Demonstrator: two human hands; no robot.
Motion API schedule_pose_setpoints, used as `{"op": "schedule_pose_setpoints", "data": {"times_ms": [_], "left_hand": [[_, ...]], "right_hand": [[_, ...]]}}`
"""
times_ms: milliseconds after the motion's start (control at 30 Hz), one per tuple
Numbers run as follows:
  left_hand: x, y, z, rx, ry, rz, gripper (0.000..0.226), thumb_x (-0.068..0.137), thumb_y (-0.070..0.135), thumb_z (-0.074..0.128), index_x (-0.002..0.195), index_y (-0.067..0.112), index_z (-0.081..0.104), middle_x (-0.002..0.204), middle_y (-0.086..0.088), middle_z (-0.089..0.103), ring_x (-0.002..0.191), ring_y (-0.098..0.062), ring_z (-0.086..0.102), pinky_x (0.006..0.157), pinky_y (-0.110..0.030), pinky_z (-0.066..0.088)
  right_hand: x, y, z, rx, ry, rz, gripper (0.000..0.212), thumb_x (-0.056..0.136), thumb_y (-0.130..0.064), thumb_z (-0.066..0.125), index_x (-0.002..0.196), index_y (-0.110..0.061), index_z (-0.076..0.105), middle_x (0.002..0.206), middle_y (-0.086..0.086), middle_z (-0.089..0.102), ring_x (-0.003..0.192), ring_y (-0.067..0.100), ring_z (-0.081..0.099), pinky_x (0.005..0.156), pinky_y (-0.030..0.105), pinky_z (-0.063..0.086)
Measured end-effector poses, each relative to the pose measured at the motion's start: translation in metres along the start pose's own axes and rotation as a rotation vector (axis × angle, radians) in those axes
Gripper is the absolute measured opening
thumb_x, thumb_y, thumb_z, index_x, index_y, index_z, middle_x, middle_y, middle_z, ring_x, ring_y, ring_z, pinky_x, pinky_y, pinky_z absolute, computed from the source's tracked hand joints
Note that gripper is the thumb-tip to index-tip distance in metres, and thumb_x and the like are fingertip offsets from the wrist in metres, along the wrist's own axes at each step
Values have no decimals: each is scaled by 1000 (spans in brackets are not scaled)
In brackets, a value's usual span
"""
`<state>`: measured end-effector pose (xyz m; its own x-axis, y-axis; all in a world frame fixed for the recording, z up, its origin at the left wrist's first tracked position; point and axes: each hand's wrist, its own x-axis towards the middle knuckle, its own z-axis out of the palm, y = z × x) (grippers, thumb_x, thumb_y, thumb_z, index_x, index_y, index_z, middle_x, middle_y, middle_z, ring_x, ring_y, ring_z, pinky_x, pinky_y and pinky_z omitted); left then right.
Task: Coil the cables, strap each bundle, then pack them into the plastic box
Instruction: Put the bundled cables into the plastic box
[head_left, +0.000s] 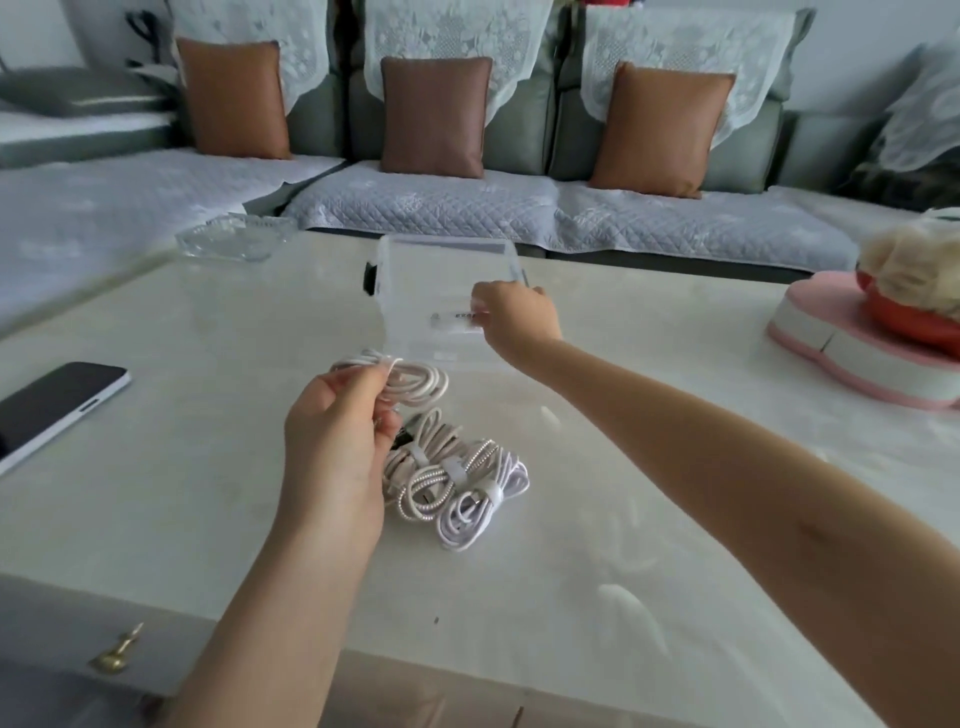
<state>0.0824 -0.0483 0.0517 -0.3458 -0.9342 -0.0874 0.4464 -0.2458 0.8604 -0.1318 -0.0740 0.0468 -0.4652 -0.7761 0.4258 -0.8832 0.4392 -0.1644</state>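
left hand (332, 431) pinching pale coiled cable bundle (415, 382) | right hand (514, 317) gripping clear plastic box (441, 270) at 12 o'clock | tbh steady box, drop coil in flat

A white label (457, 318) is showing on the clear plastic box (447, 260), just left of the fingers (485, 300) of the right hand (517, 317); its dark print is blurring beyond reading.
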Motion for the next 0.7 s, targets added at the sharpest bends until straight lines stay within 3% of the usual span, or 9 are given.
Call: {"op": "schedule_pose_setpoints", "data": {"times_ms": [100,200,333,433,533,600,633,667,700], "left_hand": [[-8,-6,10,79,-36,37,13,88,7,60,77,13,55,69,0,52,52,-5,43,48,-13,37],[-25,-14,21,240,-135,104,16,86,9,62,76,15,52,65,2,53,46,-4,42,54,-19,40],[-52,-22,33,386,-231,232,26,72,24,72,68,27,47,78,6,55,68,-17,50,72,-37,44],[-73,-21,43,441,-328,297,27,65,29,70,73,29,44,88,4,59,74,-18,54,72,-34,44],[-84,-17,45,474,-436,380,38,66,25,75,80,30,41,95,-1,58,63,-13,61,61,-28,48],[-94,-19,48,496,-517,435,45,71,15,79,85,30,40,98,-2,57,61,-12,66,62,-26,50],[-96,-21,48,510,-537,446,45,74,11,78,87,30,39,100,-4,57,61,-11,67,60,-24,50],[-98,-23,49,513,-552,450,44,76,8,76,87,29,39,101,-5,57,59,-11,67,56,-20,47],[-99,-26,50,506,-566,450,44,77,7,75,88,29,38,103,-7,58,58,-9,66,52,-17,44]], "right_hand": [[-45,27,-35,68,77,89,9,90,-15,54,95,-16,61,101,6,67,95,32,58,73,32,31],[-105,54,-76,15,35,88,7,91,-20,55,93,-18,61,98,2,68,93,31,59,74,32,31],[-183,79,-121,-14,-128,66,3,89,-20,62,87,-21,65,88,-5,69,88,27,60,72,29,32],[-229,94,-143,33,-256,76,7,86,-19,65,83,-26,66,88,-11,69,91,19,62,74,31,44],[-250,105,-157,17,-376,85,19,87,-13,58,92,-29,65,99,-14,67,96,14,57,92,33,42],[-258,105,-168,-10,-498,157,35,85,-6,49,97,-37,62,108,-12,64,100,7,50,113,46,22],[-256,101,-171,-7,-515,172,40,83,-3,47,100,-37,62,111,-13,62,103,3,45,117,49,11],[-253,97,-174,34,-458,166,43,81,-1,47,102,-35,62,111,-13,60,104,2,45,117,49,8],[-249,91,-176,116,-350,148,43,81,1,47,103,-33,63,109,-14,61,102,5,50,115,46,18]]}}
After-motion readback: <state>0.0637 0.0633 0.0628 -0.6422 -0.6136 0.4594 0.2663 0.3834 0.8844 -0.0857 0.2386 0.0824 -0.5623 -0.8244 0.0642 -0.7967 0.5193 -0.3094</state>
